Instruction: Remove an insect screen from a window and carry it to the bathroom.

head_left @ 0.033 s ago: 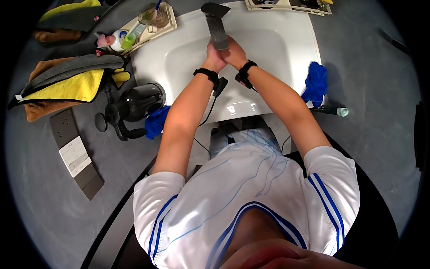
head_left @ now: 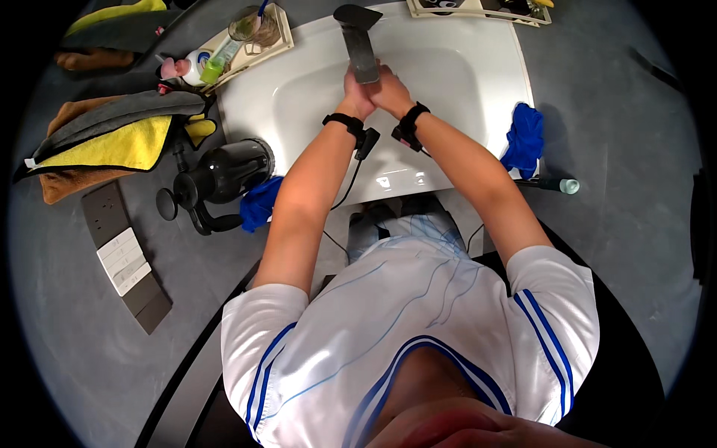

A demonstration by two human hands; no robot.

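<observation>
A dark grey flat-spouted faucet reaches out over the white washbasin. Beneath its tip, my left hand and my right hand are pressed together, palms toward each other. The spout covers most of the fingers, so their curl is hard to read, and I see nothing held between the hands. Whether water is running cannot be made out. Black straps with small dark devices circle both wrists, and a thin cable hangs from the left one.
Left of the basin lie a black kettle, a blue cloth and yellow-grey-brown towels. Another blue cloth drapes the right rim, beside a dark handle. A cream tray with bottles stands at the back left; another tray stands behind.
</observation>
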